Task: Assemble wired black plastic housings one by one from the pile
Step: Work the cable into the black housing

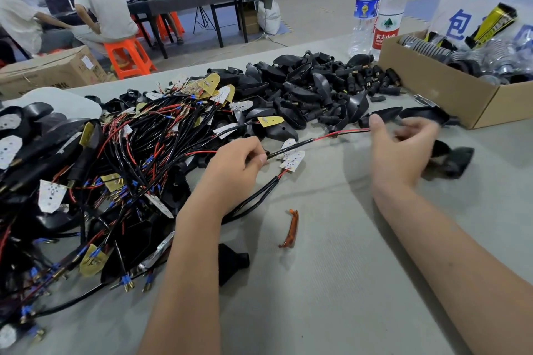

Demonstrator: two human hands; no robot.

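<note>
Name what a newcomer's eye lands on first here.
The big tangle of wires sprawling over the left of the table, then the heap of black housings behind it. In front, the left hand and right hand stretch one red-and-black cable between them.

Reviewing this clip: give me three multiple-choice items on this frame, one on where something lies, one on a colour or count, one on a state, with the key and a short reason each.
1. Where does the small orange clip lie?
A. In the cardboard box
B. On the grey table between the forearms
C. On top of the wire pile

2. What colour is the cap of the nearer water bottle?
A. Red
B. Green
C. Black

3. What is the left hand doing?
A. Lying flat on the table
B. Pinching a black cable
C. Holding a bottle

Key: 1 B, the clip sits on bare table ahead of the wrists. 2 A, its cap is red. 3 B, its grip closes on the black cable, whose red and black wires run to the right hand.
</note>
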